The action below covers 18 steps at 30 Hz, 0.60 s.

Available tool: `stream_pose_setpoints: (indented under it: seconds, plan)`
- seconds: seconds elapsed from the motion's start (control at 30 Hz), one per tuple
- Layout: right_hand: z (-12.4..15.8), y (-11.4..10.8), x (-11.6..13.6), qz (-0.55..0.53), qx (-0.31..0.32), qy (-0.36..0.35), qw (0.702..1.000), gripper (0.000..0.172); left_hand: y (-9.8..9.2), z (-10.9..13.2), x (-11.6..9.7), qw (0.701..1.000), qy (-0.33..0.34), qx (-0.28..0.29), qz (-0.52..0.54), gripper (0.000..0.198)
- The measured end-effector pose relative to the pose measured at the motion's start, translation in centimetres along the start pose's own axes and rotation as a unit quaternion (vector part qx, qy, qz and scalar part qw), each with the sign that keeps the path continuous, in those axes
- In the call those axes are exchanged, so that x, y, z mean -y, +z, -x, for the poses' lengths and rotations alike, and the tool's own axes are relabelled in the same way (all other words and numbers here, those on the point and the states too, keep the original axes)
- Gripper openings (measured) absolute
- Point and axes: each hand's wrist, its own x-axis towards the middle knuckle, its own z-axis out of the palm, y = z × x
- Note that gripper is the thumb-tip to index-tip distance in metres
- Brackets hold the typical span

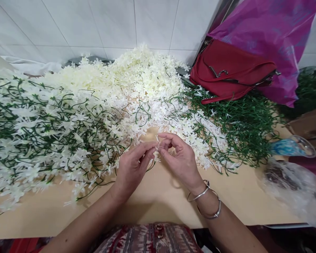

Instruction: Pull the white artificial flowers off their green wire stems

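Streaked cloth (144,240); hands (131,165) (180,160) pinch spindly white piece (157,139).

Flowers (107,88) on table (242,202) (handbag (229,72) to right)

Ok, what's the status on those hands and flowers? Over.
Left-hand grip and right-hand grip close together, pinching a small white piece. White flowers heaped beyond and left. Red bag off right, apart from both hands.

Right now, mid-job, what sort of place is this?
Probably an informal craft workspace: heaps of artificial-looking white flowers and a pile of green stems cover much of a tan tabletop.
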Motion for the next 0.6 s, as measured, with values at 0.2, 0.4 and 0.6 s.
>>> stream_pose_setpoints:
  seconds: [0.2, 0.4, 0.6]
  plan:
    - [-0.2, -0.2, 0.1, -0.039, -0.028, -0.019, 0.999, 0.023, -0.1, -0.2, -1.1, 0.992, -0.082, -0.01, 0.091, 0.022]
    - [-0.8, -1.5, 0.0, -0.07, -0.067, -0.012, 0.995, 0.008, -2.8, 0.5, -1.0, 0.993, -0.099, -0.063, 0.028, 0.016]
    - [-0.9, -1.5, 0.0, -0.051, -0.047, -0.031, 0.997, 0.009, -4.1, 2.2, -0.7, 0.979, 0.033, -0.014, -0.202, 0.013]
